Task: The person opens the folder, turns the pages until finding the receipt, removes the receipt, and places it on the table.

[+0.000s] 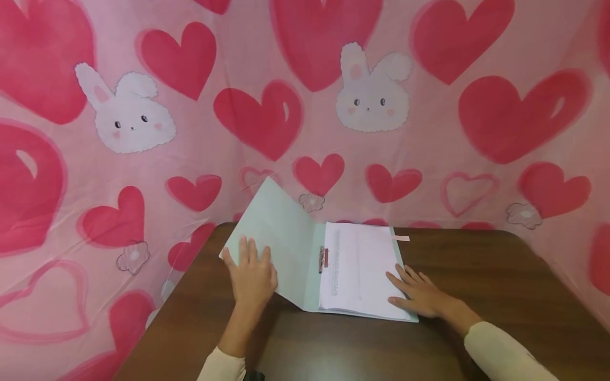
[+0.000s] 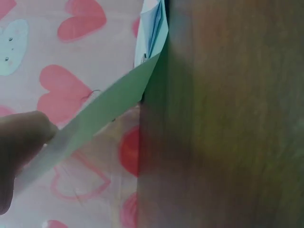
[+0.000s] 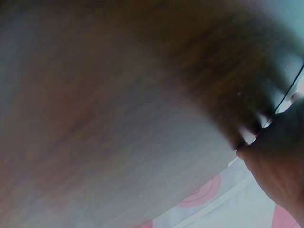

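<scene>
A pale green folder [image 1: 286, 238] lies opened on the table, its left cover tilted up. My left hand [image 1: 252, 278] touches the inner face of that cover near its lower left edge, fingers spread and fairly straight. In the left wrist view, the raised cover [image 2: 107, 99] slants away from the hand. Inside the folder rests a stack of white printed paper [image 1: 362, 270], with a metal clip [image 1: 321, 259] near the spine. My right hand [image 1: 421, 293] rests flat across the right edge of the paper, fingers spread; the right wrist view is blurred.
The folder is on a dark brown wooden table [image 1: 181, 333]. A small pale tab [image 1: 401, 238] sticks out past the folder's right edge. Behind the table hangs a pink cloth [image 1: 305, 137] with red hearts and white rabbits.
</scene>
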A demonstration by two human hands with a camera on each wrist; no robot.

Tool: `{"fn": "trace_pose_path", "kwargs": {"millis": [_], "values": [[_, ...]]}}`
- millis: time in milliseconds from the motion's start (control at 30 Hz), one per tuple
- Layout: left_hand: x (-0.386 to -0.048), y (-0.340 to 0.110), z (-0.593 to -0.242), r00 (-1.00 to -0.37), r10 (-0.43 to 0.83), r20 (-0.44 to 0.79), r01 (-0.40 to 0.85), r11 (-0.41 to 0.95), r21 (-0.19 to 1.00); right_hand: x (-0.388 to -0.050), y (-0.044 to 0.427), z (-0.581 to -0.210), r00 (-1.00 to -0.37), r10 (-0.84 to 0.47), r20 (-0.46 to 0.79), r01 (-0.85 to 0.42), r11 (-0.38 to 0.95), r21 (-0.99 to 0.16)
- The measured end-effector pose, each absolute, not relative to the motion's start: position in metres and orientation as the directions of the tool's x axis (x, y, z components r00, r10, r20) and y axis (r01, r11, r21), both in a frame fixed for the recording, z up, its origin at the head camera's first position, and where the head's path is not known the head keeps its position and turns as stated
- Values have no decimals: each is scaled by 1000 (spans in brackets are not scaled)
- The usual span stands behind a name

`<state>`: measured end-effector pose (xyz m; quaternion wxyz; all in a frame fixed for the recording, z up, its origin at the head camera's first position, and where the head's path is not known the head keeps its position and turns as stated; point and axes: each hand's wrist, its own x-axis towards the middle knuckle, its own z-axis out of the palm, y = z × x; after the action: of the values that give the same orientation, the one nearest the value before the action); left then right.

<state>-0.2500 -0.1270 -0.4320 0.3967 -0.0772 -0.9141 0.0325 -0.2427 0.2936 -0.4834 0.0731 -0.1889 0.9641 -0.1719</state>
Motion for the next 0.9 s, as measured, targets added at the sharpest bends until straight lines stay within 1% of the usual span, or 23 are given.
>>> {"fn": "trace_pose_path", "kwargs": {"millis": [200, 300, 400, 500, 667, 767, 900], "values": [[-252, -119, -442, -816, 173, 552, 146, 985, -93, -242, 293, -482, -918, -390, -69, -340, 864, -371], [-254, -117, -449, -865, 191, 464, 174, 982, -78, -242, 293, -483, -918, -392, -66, -343, 865, -368], [-257, -114, -456, -897, 208, 389, 211, 977, -36, -242, 293, -484, -919, -389, -57, -345, 867, -359], [-259, -109, -463, -919, 229, 322, 255, 966, 42, -243, 294, -486, -920, -388, -44, -349, 867, -355], [-265, -94, -469, -922, 306, 237, 351, 919, 180, -244, 296, -482, -920, -390, -30, -356, 867, -348], [-264, -84, -473, -913, 363, 187, 398, 892, 213, -244, 296, -483, -921, -389, -34, -355, 870, -341], [-263, -73, -481, -899, 420, 128, 438, 872, 217, -243, 295, -486, -919, -392, -38, -358, 872, -336]]}}
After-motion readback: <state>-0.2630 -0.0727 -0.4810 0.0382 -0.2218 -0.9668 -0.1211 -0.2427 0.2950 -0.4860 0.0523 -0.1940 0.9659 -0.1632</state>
